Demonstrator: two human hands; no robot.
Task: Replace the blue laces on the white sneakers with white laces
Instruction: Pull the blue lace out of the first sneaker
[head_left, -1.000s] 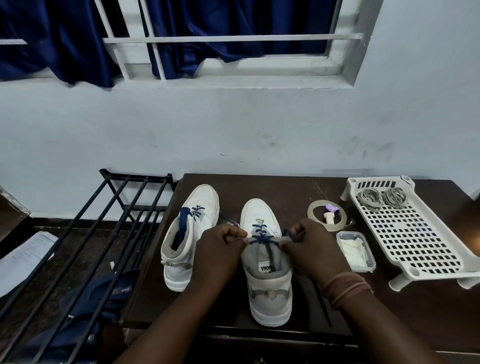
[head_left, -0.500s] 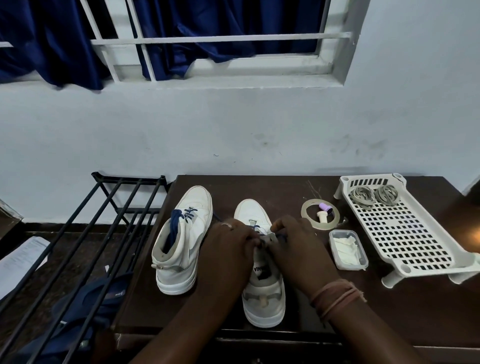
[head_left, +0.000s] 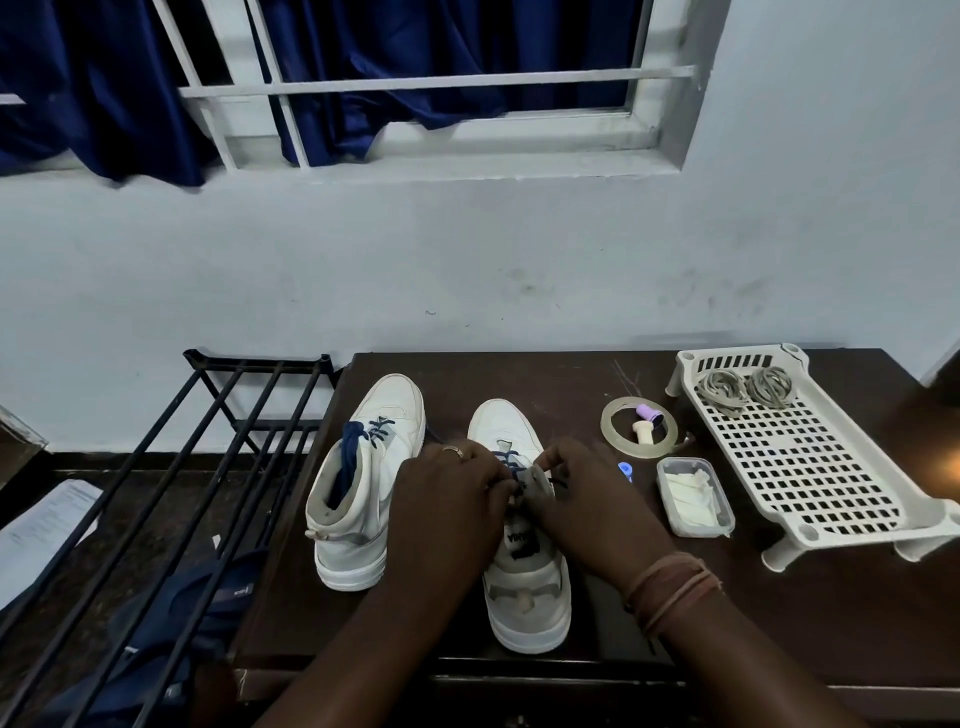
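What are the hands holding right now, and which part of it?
Both the left hand and the right hand pinch the blue lace at the upper eyelets of the right-side sneaker, by its tongue.

Two sneakers stand side by side on the table (head_left: 597, 374), toes toward the wall: the left sneaker (head_left: 366, 483) near the table's left edge, the right sneaker (head_left: 524, 577) under both hands. Right of them lie a tape ring (head_left: 613, 415), a small container (head_left: 693, 496) in front of it, then a perforated tray (head_left: 810, 467) holding coiled laces (head_left: 745, 387) at its far end. A rack (head_left: 171, 467) stands left of the table
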